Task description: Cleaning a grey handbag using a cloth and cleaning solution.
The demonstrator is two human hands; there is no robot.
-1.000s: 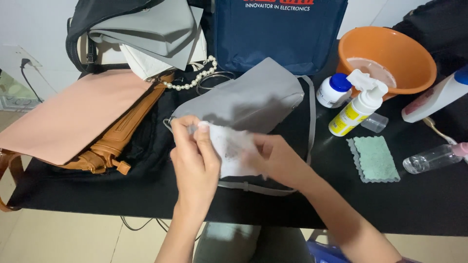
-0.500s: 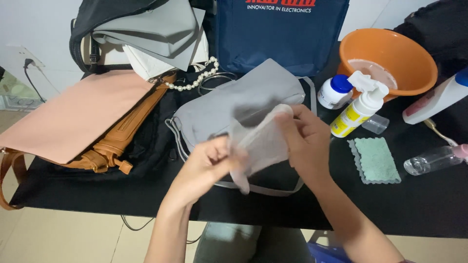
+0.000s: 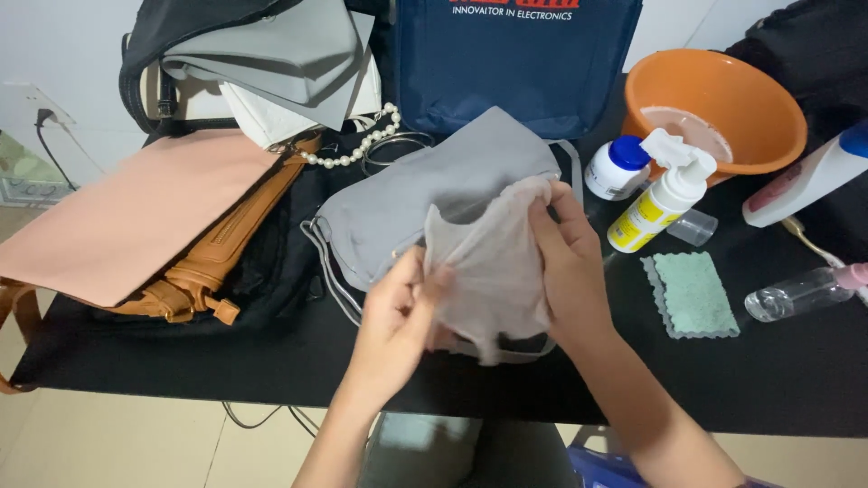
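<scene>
Both hands hold a thin pale wipe point(image 3: 493, 271) spread at the centre: the left hand point(image 3: 393, 325) pinches its edge at 7 o'clock, the right hand point(image 3: 570, 271) grips its side at 3 o'clock. Just behind lies a grey bag point(image 3: 425, 194) on the black worktop point(image 3: 768, 380). At 2 o'clock stands a spray bottle point(image 3: 660, 199), an orange basin point(image 3: 723, 104) beyond it.

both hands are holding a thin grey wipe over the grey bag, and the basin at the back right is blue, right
Not quite: the basin is orange, not blue, as the head view shows. The rest holds: the left hand and right hand hold a thin grey wipe over the grey bag.
</scene>
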